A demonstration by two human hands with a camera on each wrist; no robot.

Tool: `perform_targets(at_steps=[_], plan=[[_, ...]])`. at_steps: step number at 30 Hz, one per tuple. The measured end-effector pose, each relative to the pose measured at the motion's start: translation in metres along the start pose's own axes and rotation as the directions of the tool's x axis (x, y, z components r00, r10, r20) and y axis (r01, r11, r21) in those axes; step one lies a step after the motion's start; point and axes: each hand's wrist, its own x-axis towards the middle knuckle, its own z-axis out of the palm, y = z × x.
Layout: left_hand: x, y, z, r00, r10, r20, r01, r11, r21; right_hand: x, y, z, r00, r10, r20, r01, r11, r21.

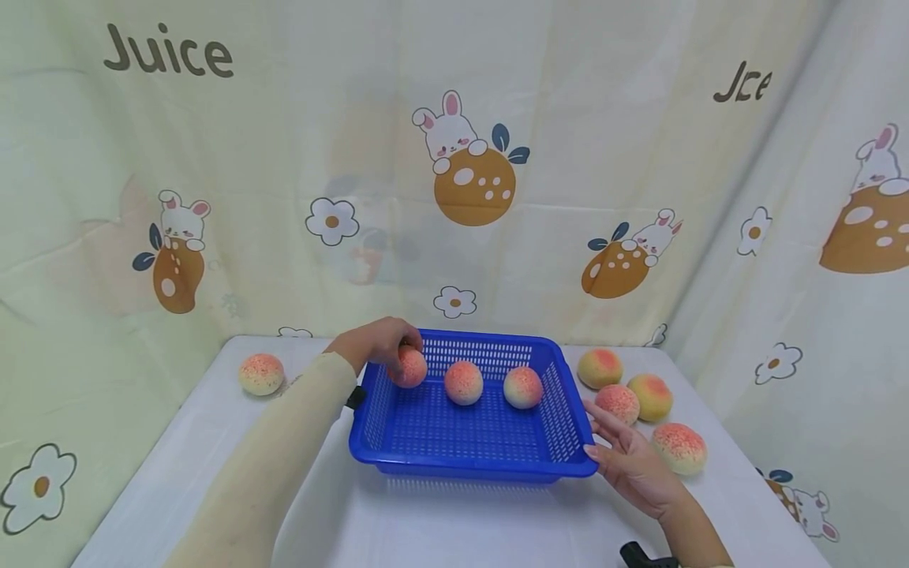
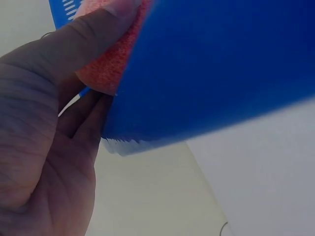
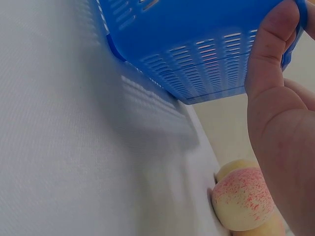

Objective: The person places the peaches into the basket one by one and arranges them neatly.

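Observation:
My left hand (image 1: 387, 345) reaches over the left side of a blue plastic basket (image 1: 469, 467) and grips a pink, speckled peach (image 1: 413, 368) inside it. In the left wrist view the thumb lies across that peach (image 2: 106, 69), and the basket's wall hides part of it. Two more peaches, one in the middle (image 1: 463, 383) and one on the right (image 1: 523, 388), sit in the basket in a row with the held one. My right hand (image 1: 635, 465) pinches the basket's right rim near the front corner, its thumb against the rim in the right wrist view.
One peach (image 1: 261, 374) lies on the white table (image 1: 454, 528) left of the basket. Several more stand to the right: a yellowish peach (image 1: 600, 368), another yellowish peach (image 1: 650, 397) and a speckled peach (image 1: 679, 448) among them. A printed curtain (image 1: 383, 158) hangs behind the table.

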Motion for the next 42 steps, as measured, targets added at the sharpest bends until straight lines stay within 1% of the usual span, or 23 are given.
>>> perform_targets(at_steps=[2,9,11,15,19,23,27,29,32,37,42], plan=[[0.0,0.001,0.0,1.0,-0.004,0.007,0.004,1.0,0.006,0.0,0.0,0.0,1.0,0.003,-0.005,-0.003,1.0,-0.001],[-0.001,0.002,-0.001,0.999,0.05,0.02,-0.052,0.992,0.114,0.001,0.002,-0.001,1.0,0.012,-0.004,-0.012,1.0,-0.001],[-0.001,0.003,-0.002,0.998,0.05,0.024,-0.052,0.991,0.121,0.001,0.002,-0.001,1.0,0.01,0.0,-0.01,1.0,0.0],[-0.002,0.002,-0.002,0.997,0.072,0.018,-0.073,0.99,0.121,0.002,0.003,-0.001,1.0,0.006,0.006,-0.006,1.0,0.002],[-0.006,-0.002,-0.002,0.996,0.084,-0.009,-0.083,0.994,0.072,0.002,0.003,-0.001,1.0,0.002,0.01,-0.002,1.0,0.0],[-0.013,-0.006,-0.002,0.995,0.093,-0.045,-0.095,0.995,-0.026,0.001,0.001,0.0,1.0,0.005,0.005,-0.005,1.0,-0.001],[-0.021,-0.012,-0.003,0.988,0.124,-0.087,-0.132,0.987,-0.094,0.001,0.0,0.002,1.0,0.008,-0.011,-0.008,1.0,-0.004],[-0.025,-0.015,-0.004,0.984,0.144,-0.109,-0.156,0.981,-0.111,0.001,0.0,0.002,1.0,0.012,-0.018,-0.012,1.0,-0.004],[-0.033,-0.018,-0.003,0.979,0.155,-0.133,-0.175,0.973,-0.15,0.001,0.0,0.002,1.0,0.018,-0.024,-0.018,1.0,-0.01],[-0.048,-0.021,-0.001,0.973,0.144,-0.181,-0.181,0.961,-0.21,0.001,0.0,0.002,0.999,0.022,-0.03,-0.023,1.0,-0.013],[-0.062,-0.029,0.003,0.963,0.132,-0.235,-0.191,0.948,-0.253,0.002,0.001,0.002,0.999,0.031,-0.04,-0.031,0.999,-0.011]])
